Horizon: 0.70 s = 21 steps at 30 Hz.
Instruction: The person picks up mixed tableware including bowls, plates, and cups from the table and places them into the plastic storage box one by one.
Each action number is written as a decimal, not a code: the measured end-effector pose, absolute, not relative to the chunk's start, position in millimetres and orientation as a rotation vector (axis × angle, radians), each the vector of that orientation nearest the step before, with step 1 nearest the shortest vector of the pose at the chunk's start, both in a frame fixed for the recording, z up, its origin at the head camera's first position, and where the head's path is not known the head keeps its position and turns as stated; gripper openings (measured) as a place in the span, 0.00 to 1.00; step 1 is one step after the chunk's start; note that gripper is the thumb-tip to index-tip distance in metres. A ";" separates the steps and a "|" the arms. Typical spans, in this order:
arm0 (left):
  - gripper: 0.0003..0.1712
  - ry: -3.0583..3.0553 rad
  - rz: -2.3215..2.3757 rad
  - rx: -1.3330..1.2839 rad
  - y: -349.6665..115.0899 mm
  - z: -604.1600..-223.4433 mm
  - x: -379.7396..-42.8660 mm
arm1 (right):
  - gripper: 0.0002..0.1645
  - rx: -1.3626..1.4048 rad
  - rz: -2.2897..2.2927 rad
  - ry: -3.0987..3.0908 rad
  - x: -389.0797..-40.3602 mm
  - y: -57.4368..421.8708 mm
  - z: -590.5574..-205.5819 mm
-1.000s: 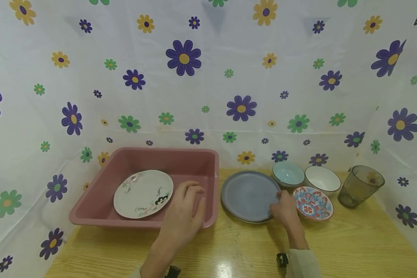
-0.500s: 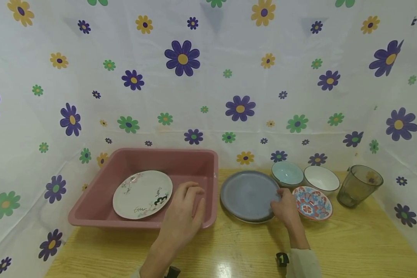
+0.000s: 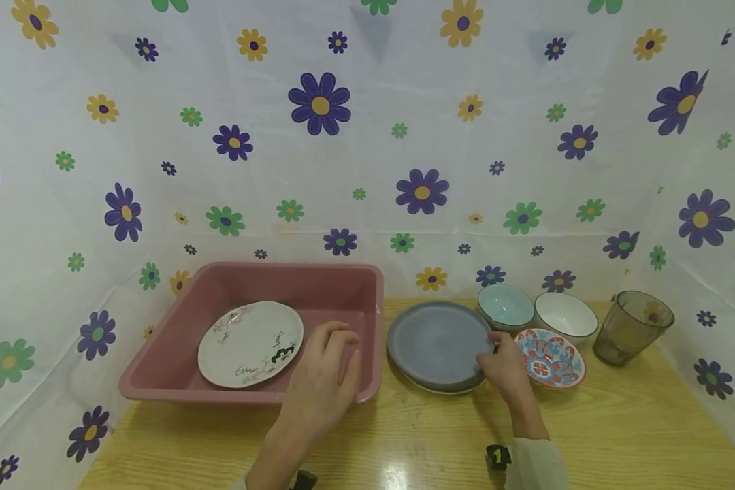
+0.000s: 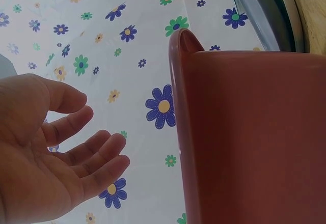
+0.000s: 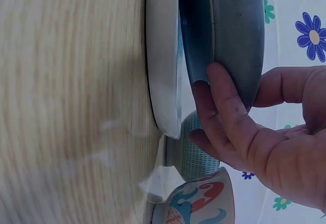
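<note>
My right hand (image 3: 507,369) pinches the right rim of a blue-grey plate (image 3: 437,344), thumb on top and fingers beneath. In the right wrist view this plate is tilted up, with a gap between it and a pale plate (image 5: 163,56) lying on the table under it. My left hand (image 3: 320,381) holds nothing. Its fingers (image 4: 104,168) are relaxed, and in the head view it overlaps the front right of a pink tub (image 3: 380,327). Inside that tub lies a white plate (image 3: 251,347) with floral decoration and black lettering.
Right of the plates stand a light blue bowl (image 3: 507,306), a white bowl (image 3: 566,315), a red-and-blue patterned bowl (image 3: 552,359) and a tinted glass (image 3: 631,330). A flower-printed sheet (image 3: 367,156) surrounds the wooden table (image 3: 416,435) at the back and sides.
The blue-grey plate's near edge has risen slightly off the plate below, with my right hand gripping its rim. My left hand stays in place.
</note>
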<state>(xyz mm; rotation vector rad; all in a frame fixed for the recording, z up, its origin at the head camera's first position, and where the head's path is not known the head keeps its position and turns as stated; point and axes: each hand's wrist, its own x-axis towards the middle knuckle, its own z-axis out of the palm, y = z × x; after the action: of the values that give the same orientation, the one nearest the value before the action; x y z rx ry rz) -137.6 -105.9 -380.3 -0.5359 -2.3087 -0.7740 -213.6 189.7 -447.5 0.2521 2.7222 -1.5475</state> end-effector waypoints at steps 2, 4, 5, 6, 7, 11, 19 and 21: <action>0.09 -2.309 -0.773 -0.536 -106.0 -380.7 -137.7 | 0.33 0.262 -1.616 2.670 -214.2 189.9 -447.8; 0.09 -2.312 -0.773 -0.536 -106.1 -381.0 -137.8 | 0.33 0.276 -1.666 2.628 -215.0 190.3 -448.9; 0.09 -2.313 -0.773 -0.535 -106.2 -381.1 -137.8 | 0.32 0.283 -1.688 2.607 -215.4 190.5 -449.5; 0.09 -2.316 -0.774 -0.534 -106.2 -381.3 -137.8 | 0.32 0.285 -1.703 2.591 -215.8 190.7 -450.1; 0.09 -2.318 -0.774 -0.534 -106.2 -381.3 -137.8 | 0.32 0.288 -1.718 2.576 -216.2 191.0 -450.6; 0.09 -2.318 -0.772 -0.538 -105.9 -381.6 -138.1 | 0.33 0.283 -1.759 2.528 -216.8 192.1 -451.0; 0.09 -2.315 -0.769 -0.543 -105.3 -382.3 -138.1 | 0.37 0.273 -1.852 2.414 -217.6 191.7 -449.5; 0.09 -2.312 -0.766 -0.546 -105.0 -382.5 -138.3 | 0.38 0.277 -1.872 2.379 -217.6 191.5 -449.7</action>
<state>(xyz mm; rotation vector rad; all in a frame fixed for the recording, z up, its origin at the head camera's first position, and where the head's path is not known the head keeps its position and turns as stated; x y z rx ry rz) -138.3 -105.0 -382.5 -0.5458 -2.3119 -0.7656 -217.6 191.5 -449.7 0.2765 2.3792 -1.8718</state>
